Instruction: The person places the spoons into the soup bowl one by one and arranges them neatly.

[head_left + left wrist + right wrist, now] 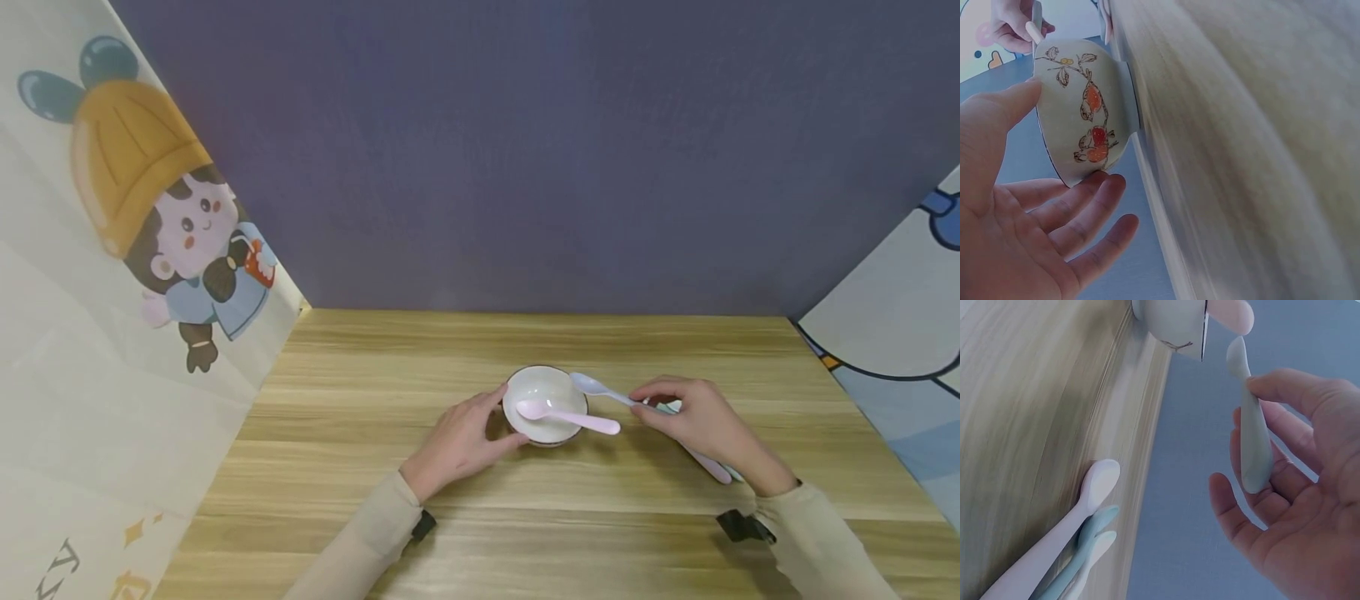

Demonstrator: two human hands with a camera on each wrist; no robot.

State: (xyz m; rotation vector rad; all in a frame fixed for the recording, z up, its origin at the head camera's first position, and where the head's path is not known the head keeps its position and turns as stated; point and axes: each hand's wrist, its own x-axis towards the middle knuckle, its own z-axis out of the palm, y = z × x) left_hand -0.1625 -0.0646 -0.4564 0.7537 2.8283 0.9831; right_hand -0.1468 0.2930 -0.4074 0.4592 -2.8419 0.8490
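Note:
A white bowl (546, 382) with a dark rim stands on the table, orange fruit and branches painted on its outside. My left hand (465, 437) holds it at the left, thumb at the near rim and fingers round the wall. Inside the bowl lies a pink spoon (596, 423), its handle jutting over the right rim. My right hand (697, 421) pinches a pale blue spoon (1255, 447) by the handle, held above the table. That spoon's head is right at the bowl's right rim in the head view.
Under and beside my right hand, a pink spoon (1041, 556), a teal spoon (1085, 544) and a whitish spoon (1095, 555) lie side by side on the wooden table (360, 400). A dark blue panel (525, 167) rises behind the table, with cartoon-printed panels at both sides.

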